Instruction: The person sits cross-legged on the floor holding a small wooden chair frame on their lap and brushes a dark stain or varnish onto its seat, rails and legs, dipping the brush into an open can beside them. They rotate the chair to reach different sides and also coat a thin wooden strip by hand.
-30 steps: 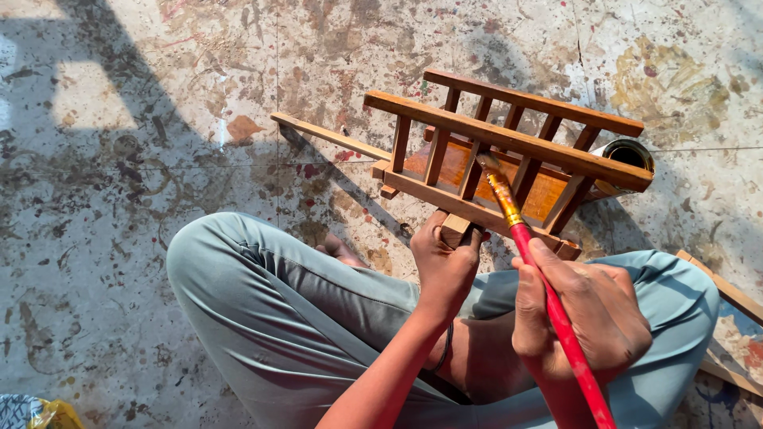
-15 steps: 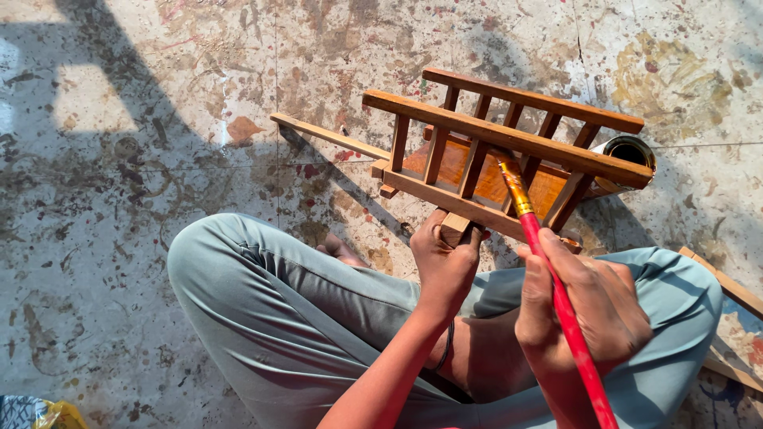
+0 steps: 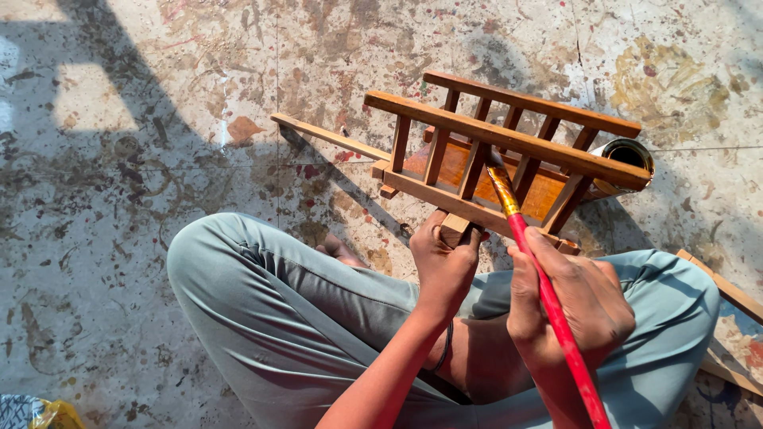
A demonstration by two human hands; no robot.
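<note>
Below me spreads the floor (image 3: 143, 238), grey concrete mottled with old paint stains, half in shadow and half in sun. I sit cross-legged on it, and my legs in pale grey-green trousers (image 3: 286, 318) fill the lower middle of the view. Just beyond my knees stands the small wooden cart (image 3: 509, 171), a miniature with slatted side rails, stained orange-brown, its long thin shaft (image 3: 330, 137) running out to the left and lying on the floor. A flat wooden board (image 3: 727, 290) lies at the right edge, partly under my right knee. Behind the far right end of the cart I see an open tin can (image 3: 628, 152), its rim catching the light.

My right hand (image 3: 576, 306) is closed around a red-handled paintbrush (image 3: 548, 302); its gold ferrule and bristle tip reach between the rails to the cart's inner floor. My left hand (image 3: 445, 266) is clamped on the near bottom edge of the cart, fingers curled over a small wooden block there. A crumpled yellow wrapper (image 3: 52, 415) sits in the bottom left corner.
</note>
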